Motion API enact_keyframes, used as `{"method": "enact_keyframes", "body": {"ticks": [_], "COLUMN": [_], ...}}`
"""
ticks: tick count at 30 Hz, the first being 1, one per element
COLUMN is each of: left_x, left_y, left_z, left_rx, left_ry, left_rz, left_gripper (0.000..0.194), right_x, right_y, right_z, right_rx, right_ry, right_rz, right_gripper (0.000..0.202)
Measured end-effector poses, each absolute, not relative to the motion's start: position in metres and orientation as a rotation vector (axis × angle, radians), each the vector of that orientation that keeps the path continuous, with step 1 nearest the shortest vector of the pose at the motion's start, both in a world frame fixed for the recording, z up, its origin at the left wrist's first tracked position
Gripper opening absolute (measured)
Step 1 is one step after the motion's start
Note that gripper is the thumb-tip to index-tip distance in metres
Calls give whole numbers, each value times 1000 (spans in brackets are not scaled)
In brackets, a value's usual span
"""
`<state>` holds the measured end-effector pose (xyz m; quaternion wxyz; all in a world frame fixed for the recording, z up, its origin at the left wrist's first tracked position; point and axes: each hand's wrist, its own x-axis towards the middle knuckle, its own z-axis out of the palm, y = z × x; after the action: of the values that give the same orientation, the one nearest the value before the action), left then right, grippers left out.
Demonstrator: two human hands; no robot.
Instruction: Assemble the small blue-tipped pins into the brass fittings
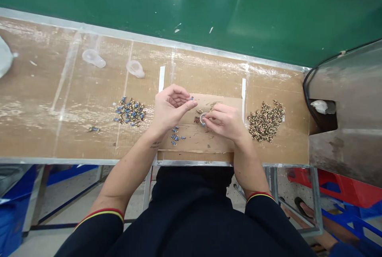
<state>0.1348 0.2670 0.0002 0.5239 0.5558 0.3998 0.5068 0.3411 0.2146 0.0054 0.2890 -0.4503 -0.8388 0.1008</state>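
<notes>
My left hand (pixel 170 108) is above a cardboard sheet (pixel 221 143), its thumb and fingertips closed around a small blue piece (pixel 191 98). A short way to the right, my right hand (pixel 225 118) pinches a small white ring (pixel 202 118); a bit of blue shows at the ring's lower edge. Several dark reddish pieces (pixel 196 119) lie beside the ring on the sheet. Below my left hand are scattered small blue-and-brass parts (pixel 176 137). Fine detail of the held pieces is too small to make out.
A pile of blue-and-brass parts (pixel 130 111) lies to the left, and a larger pile of brass-coloured parts (pixel 266 121) to the right. Two translucent plastic cups (pixel 94 58) lie farther back. A metal housing (pixel 349 110) with a black cable borders the right end.
</notes>
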Motion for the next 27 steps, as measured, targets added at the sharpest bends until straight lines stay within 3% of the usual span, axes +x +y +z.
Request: {"method": "enact_keyframes", "body": {"ticks": [10, 18, 23, 27], "left_x": [136, 134, 139, 143], "left_y": [268, 262, 251, 246], "left_z": [-4, 1, 1, 1], "left_rx": [1320, 1831, 1935, 1989], "left_ry": [962, 915, 880, 849], "left_rz": [1157, 1154, 1084, 1101], "left_gripper": [37, 13, 16, 16], "right_x": [346, 350, 342, 339], "right_y": [214, 208, 205, 205], "right_z": [9, 26, 24, 23], "right_rx": [-1234, -1232, -1254, -1205], "right_ry": [-2228, -1712, -1457, -1504], "right_rz": [295, 165, 47, 78], "right_gripper": [23, 25, 36, 29]}}
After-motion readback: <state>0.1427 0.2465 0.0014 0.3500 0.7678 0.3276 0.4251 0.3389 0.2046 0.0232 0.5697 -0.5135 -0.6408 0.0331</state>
